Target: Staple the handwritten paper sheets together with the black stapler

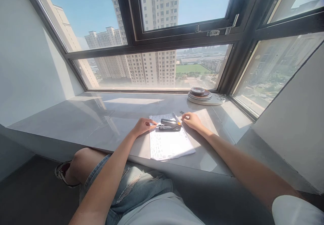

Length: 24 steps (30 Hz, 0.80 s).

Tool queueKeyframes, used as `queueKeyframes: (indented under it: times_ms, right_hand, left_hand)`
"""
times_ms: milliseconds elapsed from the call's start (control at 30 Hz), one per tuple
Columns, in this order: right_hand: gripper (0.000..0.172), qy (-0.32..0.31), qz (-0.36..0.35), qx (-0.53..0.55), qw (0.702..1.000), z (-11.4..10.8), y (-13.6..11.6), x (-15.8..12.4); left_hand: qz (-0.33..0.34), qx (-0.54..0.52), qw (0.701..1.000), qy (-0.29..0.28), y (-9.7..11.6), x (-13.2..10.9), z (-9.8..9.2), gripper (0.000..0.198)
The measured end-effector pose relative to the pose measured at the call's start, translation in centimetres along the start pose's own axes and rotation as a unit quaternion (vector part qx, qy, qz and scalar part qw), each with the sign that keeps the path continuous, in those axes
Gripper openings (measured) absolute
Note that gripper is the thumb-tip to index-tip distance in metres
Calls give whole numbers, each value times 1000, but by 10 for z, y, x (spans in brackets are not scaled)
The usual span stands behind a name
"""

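Observation:
A black and grey stapler with an orange patch at its right end lies on a stack of printed paper sheets. My left hand is closed, its thumb and fingertips pinching the stapler's left end. To the right of the paper, my right hand rests low over the sill with its fingers curled together. What those fingers hold, if anything, is too small to make out. Just beyond them lies a short dark strip, possibly a row of staples.
Stacked round plates or mats stand on the tiled windowsill by the window corner. Dark window frames border the sill at the back. White walls close in both sides, and my knee is below the front edge.

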State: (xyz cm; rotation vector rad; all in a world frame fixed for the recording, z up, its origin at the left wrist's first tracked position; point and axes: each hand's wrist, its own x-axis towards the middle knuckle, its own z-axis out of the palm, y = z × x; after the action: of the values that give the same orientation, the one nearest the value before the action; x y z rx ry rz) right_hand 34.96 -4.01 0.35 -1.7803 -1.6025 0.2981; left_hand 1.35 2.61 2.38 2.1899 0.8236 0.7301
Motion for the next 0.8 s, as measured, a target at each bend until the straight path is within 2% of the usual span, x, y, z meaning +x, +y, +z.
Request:
queueKeyframes:
  times_ms: [267,500,800]
  right_hand:
    - [26,1,1,0,1000,0,0,0]
    - [26,-1,3,3,1000,0,-2,-1]
    - [24,0,-3,3,1000,1,2,1]
  left_hand:
    - [2,4,1000,-3,-1,-1,0,28]
    - [22,34,999,18,-4,1,-1,28]
    - [12,-6,1000,-10,1,0,0,26]
